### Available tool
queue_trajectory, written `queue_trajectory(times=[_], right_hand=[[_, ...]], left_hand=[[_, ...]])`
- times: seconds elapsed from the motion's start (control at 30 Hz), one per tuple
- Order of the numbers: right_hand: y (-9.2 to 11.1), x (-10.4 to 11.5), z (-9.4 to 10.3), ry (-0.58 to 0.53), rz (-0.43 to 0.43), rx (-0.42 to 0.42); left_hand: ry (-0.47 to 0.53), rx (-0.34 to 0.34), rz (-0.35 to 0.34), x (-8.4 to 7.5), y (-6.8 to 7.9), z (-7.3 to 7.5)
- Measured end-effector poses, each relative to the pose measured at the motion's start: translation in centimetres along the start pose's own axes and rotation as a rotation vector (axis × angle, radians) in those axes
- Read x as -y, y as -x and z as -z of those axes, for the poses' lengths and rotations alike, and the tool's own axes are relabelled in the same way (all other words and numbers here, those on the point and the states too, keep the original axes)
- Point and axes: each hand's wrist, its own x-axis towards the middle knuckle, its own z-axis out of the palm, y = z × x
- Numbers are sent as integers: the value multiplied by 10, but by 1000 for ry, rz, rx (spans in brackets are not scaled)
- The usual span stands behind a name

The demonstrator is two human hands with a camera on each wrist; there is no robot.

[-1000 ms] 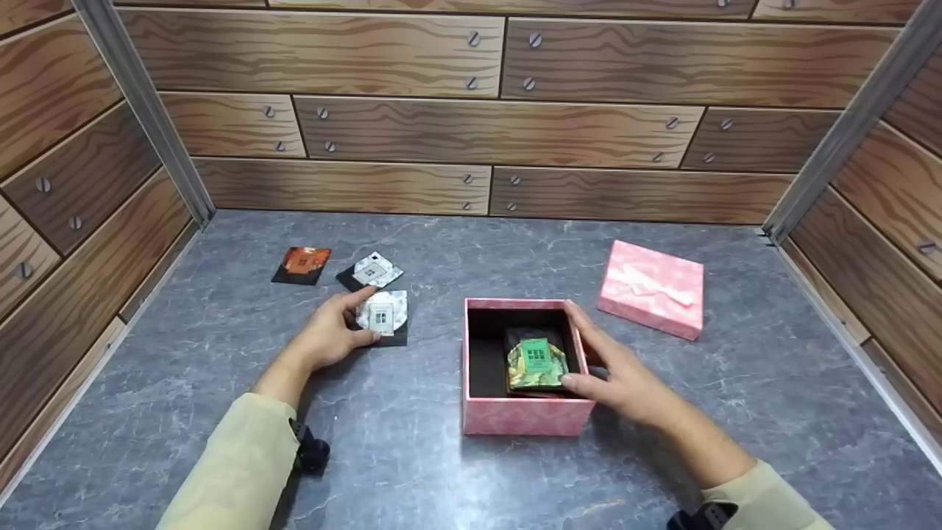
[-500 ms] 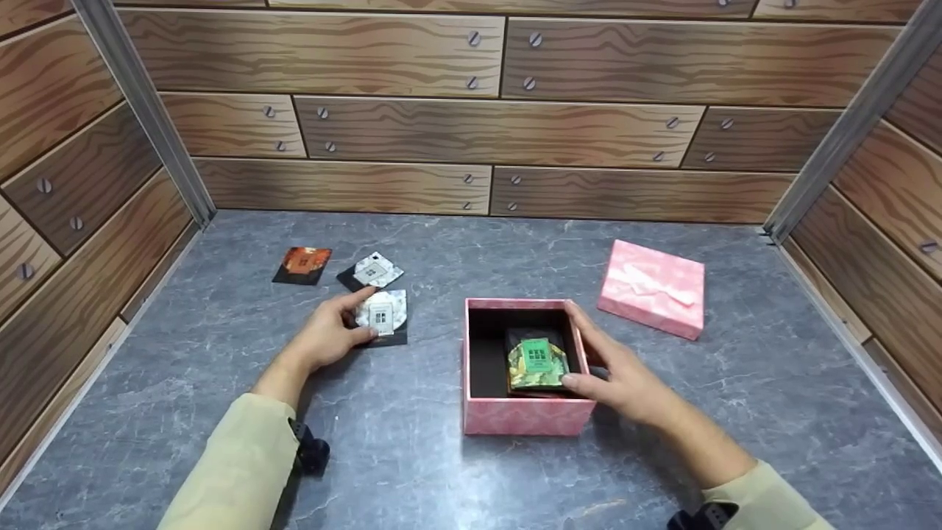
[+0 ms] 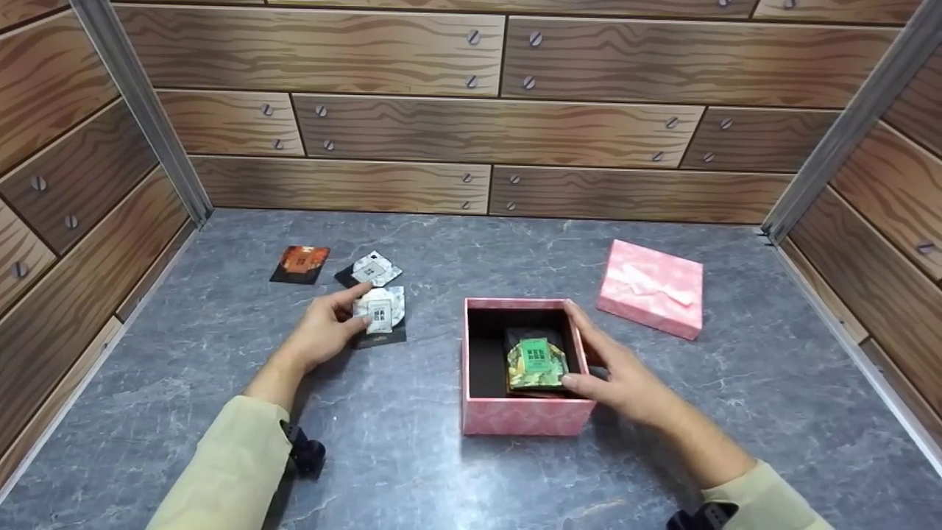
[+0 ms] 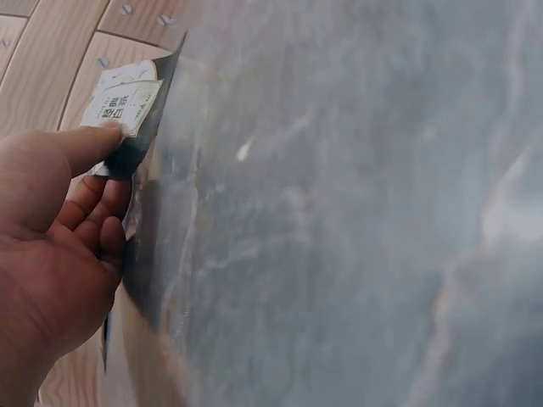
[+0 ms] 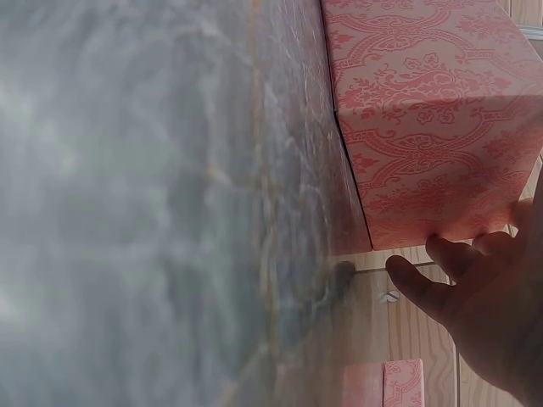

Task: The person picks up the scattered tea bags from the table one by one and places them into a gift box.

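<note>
In the head view my left hand [image 3: 324, 329] pinches a square white-and-black packet [image 3: 381, 313] between thumb and fingers. The left wrist view shows the thumb on the printed face of this packet [image 4: 127, 97], with curled fingers beneath and its edge tilted off the tabletop. My right hand [image 3: 625, 383] grips the right wall of an open pink box [image 3: 522, 417], its thumb over the rim. Inside the box lies a green-labelled packet [image 3: 536, 361], against the right side. From the right wrist, fingers [image 5: 420, 288] touch the patterned outer wall.
Just behind the pinched packet lies another white-and-black packet [image 3: 372, 269]. An orange-and-black packet [image 3: 299, 263] is farther left. The pink lid [image 3: 651, 287] with a bow rests at the back right. Wood-patterned walls [image 3: 486, 132] enclose the grey marbled table [image 3: 397, 456].
My left thumb has slid up onto the packet's white label, and the packet has shifted slightly back. The right hand and the box have stayed put.
</note>
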Motion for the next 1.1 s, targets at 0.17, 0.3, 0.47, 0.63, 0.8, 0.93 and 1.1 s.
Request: queue_trajectory(times=[0.17, 0.3, 0.47, 0.63, 0.8, 0.93, 1.1], right_hand=[[-1, 1, 0, -10, -1, 0], [-1, 1, -1, -35, 10, 4], [-1, 0, -1, -56, 33, 8], [0, 0, -1, -46, 33, 2], [-1, -1, -2, -35, 40, -1], [-1, -1, -2, -28, 45, 1], [-1, -1, -1, -10, 41, -5]], left_hand=[[24, -5, -27, -11, 2, 2], [41, -15, -52, -25, 3, 4], [68, 2, -87, -52, 5, 3], [102, 32, -131, -82, 8, -4], [101, 62, -189, -106, 10, -15], [100, 101, -252, -122, 13, -25], [67, 126, -316, -136, 15, -37]])
